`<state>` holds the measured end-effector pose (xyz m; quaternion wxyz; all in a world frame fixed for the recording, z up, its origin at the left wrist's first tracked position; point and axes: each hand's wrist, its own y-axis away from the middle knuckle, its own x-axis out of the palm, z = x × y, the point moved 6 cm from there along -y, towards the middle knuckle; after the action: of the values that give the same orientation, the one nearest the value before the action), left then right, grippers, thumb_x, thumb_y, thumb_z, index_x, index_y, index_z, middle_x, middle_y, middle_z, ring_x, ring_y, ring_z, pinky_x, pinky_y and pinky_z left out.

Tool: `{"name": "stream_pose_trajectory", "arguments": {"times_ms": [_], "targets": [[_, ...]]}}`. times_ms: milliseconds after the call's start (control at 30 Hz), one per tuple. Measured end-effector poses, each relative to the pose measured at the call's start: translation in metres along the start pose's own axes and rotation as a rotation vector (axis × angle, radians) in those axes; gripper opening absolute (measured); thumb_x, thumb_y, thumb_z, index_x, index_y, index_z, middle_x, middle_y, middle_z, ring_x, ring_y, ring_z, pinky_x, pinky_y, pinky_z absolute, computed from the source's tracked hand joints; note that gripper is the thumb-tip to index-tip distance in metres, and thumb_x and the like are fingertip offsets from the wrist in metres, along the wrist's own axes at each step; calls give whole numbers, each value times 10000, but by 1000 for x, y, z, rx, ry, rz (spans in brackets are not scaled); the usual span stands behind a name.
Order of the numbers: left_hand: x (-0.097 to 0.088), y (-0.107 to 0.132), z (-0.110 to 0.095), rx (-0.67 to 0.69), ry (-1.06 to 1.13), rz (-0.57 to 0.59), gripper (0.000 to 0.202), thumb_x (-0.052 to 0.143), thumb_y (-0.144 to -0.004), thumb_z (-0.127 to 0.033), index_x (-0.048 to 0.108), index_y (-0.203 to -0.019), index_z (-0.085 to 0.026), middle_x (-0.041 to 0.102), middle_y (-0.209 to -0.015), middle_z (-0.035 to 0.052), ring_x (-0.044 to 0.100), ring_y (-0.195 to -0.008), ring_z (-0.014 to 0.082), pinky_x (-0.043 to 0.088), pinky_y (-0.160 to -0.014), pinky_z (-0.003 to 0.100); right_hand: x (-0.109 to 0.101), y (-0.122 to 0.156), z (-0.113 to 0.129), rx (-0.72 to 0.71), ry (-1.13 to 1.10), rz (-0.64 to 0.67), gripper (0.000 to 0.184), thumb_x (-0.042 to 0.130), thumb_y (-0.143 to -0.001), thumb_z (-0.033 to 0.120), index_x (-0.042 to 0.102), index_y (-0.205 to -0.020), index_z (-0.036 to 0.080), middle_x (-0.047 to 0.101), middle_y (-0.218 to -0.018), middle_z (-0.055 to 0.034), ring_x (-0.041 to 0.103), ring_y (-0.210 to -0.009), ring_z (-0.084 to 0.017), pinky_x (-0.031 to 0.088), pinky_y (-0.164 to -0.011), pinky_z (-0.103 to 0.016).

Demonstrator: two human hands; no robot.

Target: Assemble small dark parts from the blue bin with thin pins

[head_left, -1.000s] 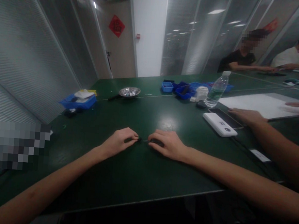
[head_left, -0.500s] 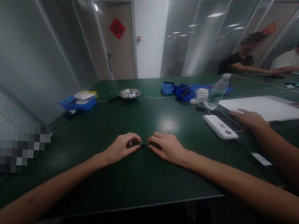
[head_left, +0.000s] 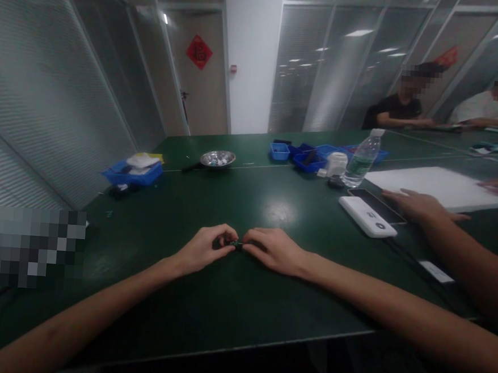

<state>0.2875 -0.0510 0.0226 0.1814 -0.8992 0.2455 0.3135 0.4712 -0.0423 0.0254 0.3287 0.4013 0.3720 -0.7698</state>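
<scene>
My left hand [head_left: 204, 246] is closed, its thumb and forefinger pinching a small dark part with a hint of green [head_left: 237, 246]. What exactly this part is I cannot make out. From the other side my right hand [head_left: 276, 250] meets it, thumb and fingertips pressed together at the part's right end. Whether the right fingers grip the same part or a separate tiny piece is hidden. Both hands are low over the green table [head_left: 206, 314], almost fingertip to fingertip.
Right of my hands lie a white power bank [head_left: 364, 216] with a cable, a phone [head_left: 378, 206] and a water bottle [head_left: 364, 159]. Another person's hand [head_left: 418, 205] touches a white board [head_left: 428, 185]. Farther back are a metal dish [head_left: 217, 160] and blue trays [head_left: 133, 173].
My hands have come slightly closer together, narrowing the gap where a thin shiny piece showed. The view has tilted up a little. The neighbouring person's hand has shifted slightly over the white board.
</scene>
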Motion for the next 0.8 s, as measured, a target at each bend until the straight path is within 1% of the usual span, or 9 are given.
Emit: {"name": "stream_pose_trajectory", "arguments": {"times_ms": [200,267,367,467,600,667,733,800], "targets": [[2,-2,7,-13,61,21,249,648,-983,-319,644,-1195,-189,702,-1061,56,627,-864,162,505,-766,291,3,0,5,-58,74,-16,246,490,-1085,353,629,-1197,184,660,-1041,-74,628,-821,-167,475,-719,-287],[4,-2,7,6,41,30,260,663,-973,-311,645,-1204,-193,699,-1082,58,616,-867,162,502,-776,296,4,0,6,-77,100,-13,258,483,-1087,360,632,-1198,181,658,-1041,-76,624,-818,-169,468,-710,-288],[5,0,3,36,-12,27,257,671,-966,-306,649,-1200,-203,697,-1108,61,613,-892,171,499,-795,307,6,-1,5,-70,87,-11,262,485,-1088,378,634,-1185,186,660,-1021,-68,630,-816,-166,465,-711,-284],[6,0,0,30,-18,23,282,677,-961,-304,636,-1222,-206,700,-1118,59,629,-914,175,503,-800,307,6,-3,3,-26,52,-24,239,498,-1084,367,629,-1185,195,670,-1037,-62,647,-847,-169,473,-741,-286],[4,-2,3,-11,17,11,466,716,-929,-308,565,-1362,-223,689,-1172,68,646,-907,169,527,-799,314,2,-3,-2,56,37,-85,209,523,-1069,336,636,-1179,199,689,-1065,-69,661,-884,-180,480,-776,-297],[2,-3,5,-26,33,-8,575,743,-900,-294,520,-1427,-234,666,-1236,86,649,-904,167,540,-786,315,-3,-1,-5,106,38,-128,193,541,-1056,325,646,-1157,198,701,-1038,-66,656,-863,-180,474,-766,-300],[0,-3,7,-48,31,-20,674,758,-886,-288,466,-1492,-242,662,-1239,97,649,-876,166,545,-752,311,-7,2,-10,158,49,-153,179,561,-1040,318,657,-1132,198,707,-999,-58,644,-820,-175,459,-735,-297],[-2,-1,8,-60,16,-35,716,764,-882,-295,442,-1520,-248,650,-1263,109,645,-843,164,547,-713,308,-11,5,-14,204,61,-156,175,570,-1031,322,664,-1118,202,707,-966,-46,630,-773,-166,437,-696,-287]]}}
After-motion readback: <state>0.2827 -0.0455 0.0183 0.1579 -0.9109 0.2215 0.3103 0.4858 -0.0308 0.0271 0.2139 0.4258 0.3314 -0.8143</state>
